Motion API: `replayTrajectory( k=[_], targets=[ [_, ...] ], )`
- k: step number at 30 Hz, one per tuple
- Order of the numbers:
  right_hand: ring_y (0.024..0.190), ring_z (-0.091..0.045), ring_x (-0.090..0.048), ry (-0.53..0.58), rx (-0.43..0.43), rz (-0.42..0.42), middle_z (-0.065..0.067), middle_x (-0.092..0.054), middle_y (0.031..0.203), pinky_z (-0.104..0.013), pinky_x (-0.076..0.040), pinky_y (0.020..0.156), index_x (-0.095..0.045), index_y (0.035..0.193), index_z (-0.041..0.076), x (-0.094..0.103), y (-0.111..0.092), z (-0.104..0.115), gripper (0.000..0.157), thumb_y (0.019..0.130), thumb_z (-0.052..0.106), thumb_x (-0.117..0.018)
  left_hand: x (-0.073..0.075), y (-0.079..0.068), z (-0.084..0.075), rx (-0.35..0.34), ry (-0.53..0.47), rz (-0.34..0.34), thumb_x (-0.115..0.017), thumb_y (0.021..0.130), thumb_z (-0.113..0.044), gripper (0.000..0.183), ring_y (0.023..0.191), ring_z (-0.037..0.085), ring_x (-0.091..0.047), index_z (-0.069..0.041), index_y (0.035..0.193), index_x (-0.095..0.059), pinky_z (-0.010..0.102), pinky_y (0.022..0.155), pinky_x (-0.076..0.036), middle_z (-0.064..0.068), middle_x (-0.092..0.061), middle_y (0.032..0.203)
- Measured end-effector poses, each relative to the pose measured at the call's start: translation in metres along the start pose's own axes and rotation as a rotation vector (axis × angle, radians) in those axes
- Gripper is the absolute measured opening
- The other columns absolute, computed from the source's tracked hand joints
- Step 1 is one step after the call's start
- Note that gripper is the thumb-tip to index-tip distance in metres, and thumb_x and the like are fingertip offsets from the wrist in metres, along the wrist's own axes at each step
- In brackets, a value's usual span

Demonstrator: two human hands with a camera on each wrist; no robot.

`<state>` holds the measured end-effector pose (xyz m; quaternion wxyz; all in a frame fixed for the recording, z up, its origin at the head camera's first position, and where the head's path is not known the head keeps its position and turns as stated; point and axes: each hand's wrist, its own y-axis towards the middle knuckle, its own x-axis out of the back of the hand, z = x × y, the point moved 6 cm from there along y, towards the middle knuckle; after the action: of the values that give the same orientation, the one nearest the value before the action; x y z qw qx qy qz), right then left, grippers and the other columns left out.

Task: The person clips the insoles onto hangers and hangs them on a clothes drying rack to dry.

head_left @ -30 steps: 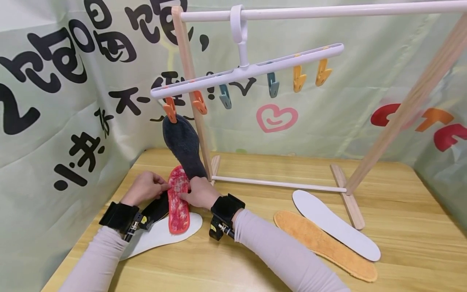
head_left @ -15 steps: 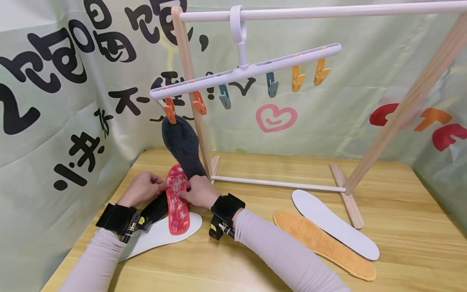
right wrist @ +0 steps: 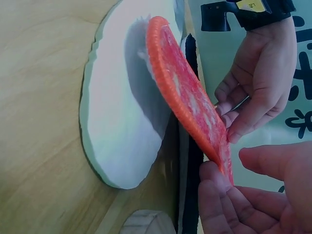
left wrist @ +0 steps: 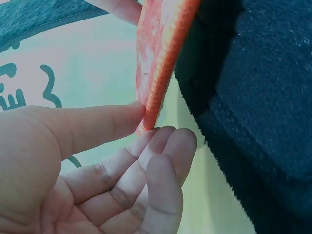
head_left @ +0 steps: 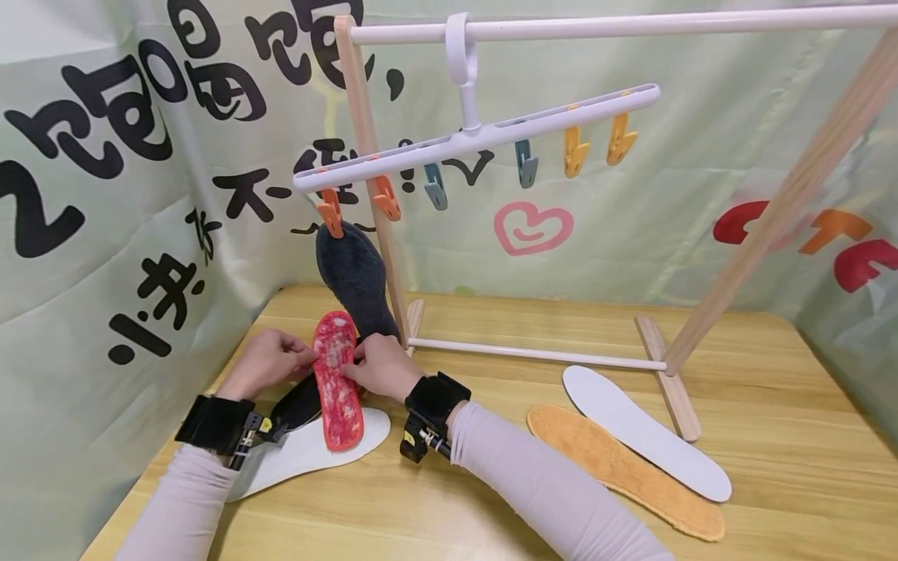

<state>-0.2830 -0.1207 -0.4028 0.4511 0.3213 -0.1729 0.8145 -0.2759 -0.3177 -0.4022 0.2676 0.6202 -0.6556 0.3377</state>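
A red-and-white mottled insole [head_left: 338,382] with a ribbed red edge is held raised at a slant between both hands. My left hand [head_left: 270,362] pinches its left edge between thumb and fingertips, seen close in the left wrist view. On the opposite edge, the fingers of my right hand [head_left: 386,366] lie against the insole, thumb at its face. Behind it, a dark grey insole [head_left: 351,273] hangs from an orange clip [head_left: 331,213]. Below, a white insole [head_left: 295,460] and a black insole [head_left: 298,401] lie on the table, partly hidden by the left wrist and the red insole.
A white hanger bar [head_left: 477,139] hangs tilted from the rack's top rod [head_left: 631,27], with several clips, including teal [head_left: 526,164] and yellow [head_left: 575,152] ones. To the right, an orange fuzzy insole [head_left: 624,475] and another white insole [head_left: 645,432] lie near the rack's wooden foot [head_left: 669,382].
The red insole's top end has shifted slightly left and up, tilting it more. My left hand has moved a little left with it; my right hand stays nearly in place.
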Motion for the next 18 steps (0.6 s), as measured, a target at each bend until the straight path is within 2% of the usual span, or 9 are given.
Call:
replayTrajectory(
  k=[5,10,13,18],
  targets=[
    [0.051,-0.005,-0.050,0.028,-0.012,-0.016,0.006,-0.055,0.061,-0.018,-0.038,0.050,-0.077,0.088,0.006,0.002,-0.002,0.002,0.022,0.103,0.022,-0.074,0.002,-0.002,0.000,-0.004,-0.014,0.000,-0.071,0.103,-0.023,0.026,0.076,0.017,-0.073,-0.001,0.093,-0.080,0.027,0.065,-0.052,0.008,-0.080,0.085],
    [0.056,-0.004,-0.053,0.051,-0.021,-0.053,0.003,-0.068,0.073,-0.017,-0.041,0.052,-0.082,0.102,0.004,0.005,-0.001,0.003,0.017,0.101,0.020,-0.076,0.004,-0.006,0.000,-0.001,-0.064,0.009,-0.071,0.105,-0.022,0.027,0.077,0.016,-0.074,0.002,0.096,-0.079,0.028,0.068,-0.058,0.009,-0.080,0.086],
    [0.060,-0.004,-0.057,0.080,-0.028,-0.071,-0.002,-0.076,0.082,-0.017,-0.043,0.054,-0.081,0.110,0.002,0.006,-0.001,0.004,0.019,0.100,0.018,-0.077,0.006,-0.008,0.000,0.005,-0.059,0.002,-0.070,0.105,-0.023,0.027,0.078,0.015,-0.073,0.001,0.099,-0.080,0.028,0.068,-0.057,0.008,-0.080,0.087],
    [0.064,-0.003,-0.061,0.135,-0.048,-0.081,-0.006,-0.080,0.087,-0.016,-0.044,0.055,-0.080,0.115,0.001,0.008,-0.003,0.006,0.021,0.100,0.016,-0.077,0.011,-0.011,0.001,0.008,-0.020,-0.021,-0.070,0.104,-0.026,0.029,0.080,0.012,-0.071,0.000,0.104,-0.081,0.027,0.071,-0.053,0.007,-0.081,0.090]
  ],
)
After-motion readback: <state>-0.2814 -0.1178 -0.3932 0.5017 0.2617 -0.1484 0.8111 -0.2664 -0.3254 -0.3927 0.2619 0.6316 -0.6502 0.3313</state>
